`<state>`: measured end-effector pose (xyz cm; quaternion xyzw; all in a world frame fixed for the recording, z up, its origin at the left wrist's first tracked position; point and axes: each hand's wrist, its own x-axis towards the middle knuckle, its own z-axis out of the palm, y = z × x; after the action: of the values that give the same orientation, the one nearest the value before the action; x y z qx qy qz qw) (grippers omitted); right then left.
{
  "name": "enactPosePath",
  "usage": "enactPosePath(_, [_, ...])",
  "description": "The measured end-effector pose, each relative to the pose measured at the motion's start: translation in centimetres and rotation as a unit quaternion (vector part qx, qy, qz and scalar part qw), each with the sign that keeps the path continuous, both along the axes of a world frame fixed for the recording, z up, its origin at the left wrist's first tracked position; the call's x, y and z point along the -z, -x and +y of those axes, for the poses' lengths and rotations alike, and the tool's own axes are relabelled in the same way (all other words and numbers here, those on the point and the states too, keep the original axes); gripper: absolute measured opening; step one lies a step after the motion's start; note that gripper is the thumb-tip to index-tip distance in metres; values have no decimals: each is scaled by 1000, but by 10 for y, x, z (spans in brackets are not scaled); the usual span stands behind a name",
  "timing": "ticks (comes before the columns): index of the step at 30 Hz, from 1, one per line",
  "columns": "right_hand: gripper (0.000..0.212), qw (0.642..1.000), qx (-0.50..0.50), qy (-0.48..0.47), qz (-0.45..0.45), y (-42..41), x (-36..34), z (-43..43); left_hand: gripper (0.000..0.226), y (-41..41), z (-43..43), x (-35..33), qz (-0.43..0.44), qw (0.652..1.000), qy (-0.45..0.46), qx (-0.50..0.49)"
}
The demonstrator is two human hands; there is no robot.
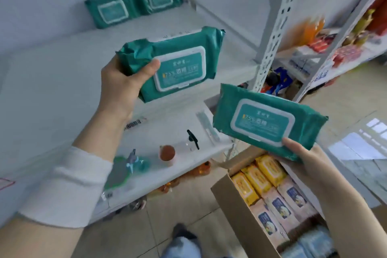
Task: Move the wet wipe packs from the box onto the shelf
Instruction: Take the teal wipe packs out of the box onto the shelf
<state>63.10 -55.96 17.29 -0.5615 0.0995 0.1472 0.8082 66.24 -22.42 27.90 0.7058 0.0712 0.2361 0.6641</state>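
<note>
Here, a white shelf [62,81] fills the left and centre of the frame, its top board bare but for two green wipe packs [134,2] lying side by side at the upper left, against the wall. At the lower right an open cardboard box [236,211] stands on the tiled floor, packed with yellow packs [259,174] and pink packs [280,205] in rows. In the centre, the left hand [123,84] grasps one green pack [178,63] by its crimped end, thumb on its face, above the shelf. Right of centre, the right hand [307,159] grips a second green pack [266,119] by its lower edge, above the box.
</note>
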Motion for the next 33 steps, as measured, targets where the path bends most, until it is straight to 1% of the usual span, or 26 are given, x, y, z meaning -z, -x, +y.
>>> enactPosePath(5, [41, 998, -39, 29, -51, -67, -30, 94, 26, -21, 96, -1, -28, 996, 53, -63])
enactPosePath(8, [33, 997, -54, 25, -51, -101, -37, 141, 23, -33, 141, 13, -17, 993, 77, -90])
enactPosePath(12, [41, 994, -77, 58, -57, -153, -44, 184, 21, -59, 193, 34, 8, 992, 72, -102])
enactPosePath(18, [29, 985, -107, 97, -90, -261, -58, 222, 22, -133, 234, 50, 28, 992, 77, -95])
enactPosePath(21, [18, 981, -118, 117, -102, -330, -63, 240, 23, -184, 246, 53, 35, 994, 76, -71])
enactPosePath(23, [19, 974, -134, 143, -115, -376, -63, 253, 30, -219, 254, 57, 44, 994, 75, -59])
enactPosePath(26, [24, 953, -173, 196, -152, -433, -56, 267, 34, -264, 267, 67, 53, 996, 47, -60])
enactPosePath(29, [26, 930, -170, 268, -183, -484, -45, 279, 40, -300, 282, 76, 59, 996, 17, -67])
enactPosePath(31, [32, 914, -160, 309, -208, -510, -40, 289, 36, -313, 291, 76, 67, 995, -33, -72])
enactPosePath(33, [39, 905, -152, 323, -232, -531, -39, 296, 34, -322, 297, 71, 73, 987, -110, -87])
